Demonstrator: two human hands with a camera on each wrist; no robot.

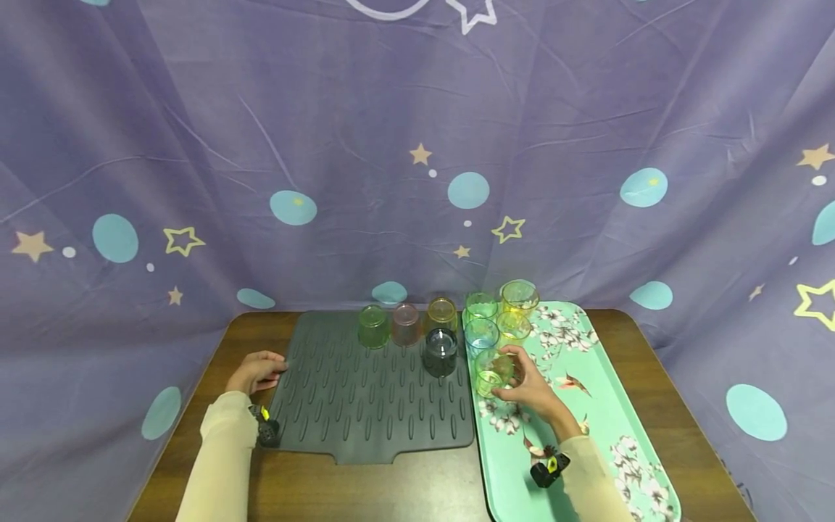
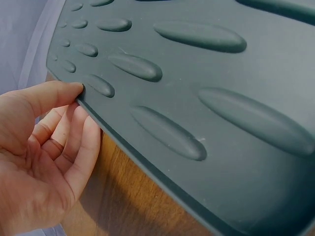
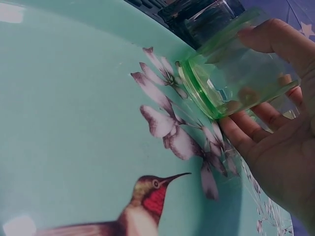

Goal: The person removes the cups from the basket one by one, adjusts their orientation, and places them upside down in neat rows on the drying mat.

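Note:
My left hand (image 1: 259,371) pinches the left edge of a dark grey ridged drying mat (image 1: 365,406), thumb on top and fingers below the rim in the left wrist view. Over the left part of a mint-green tray (image 1: 590,377), my right hand (image 1: 527,380) holds a clear green glass (image 3: 231,73) between thumb and fingers. Along the mat's back right stand a green glass (image 1: 374,328), a pink glass (image 1: 406,325) and an amber glass (image 1: 435,313), with a dark grey glass (image 1: 440,354) in front of the amber one.
At the tray's back left corner stand a blue glass (image 1: 481,338), another green glass (image 1: 480,306) and yellow glasses (image 1: 520,297). The tray abuts the mat's right side on a wooden table (image 1: 313,486). A purple curtain (image 1: 365,145) hangs behind.

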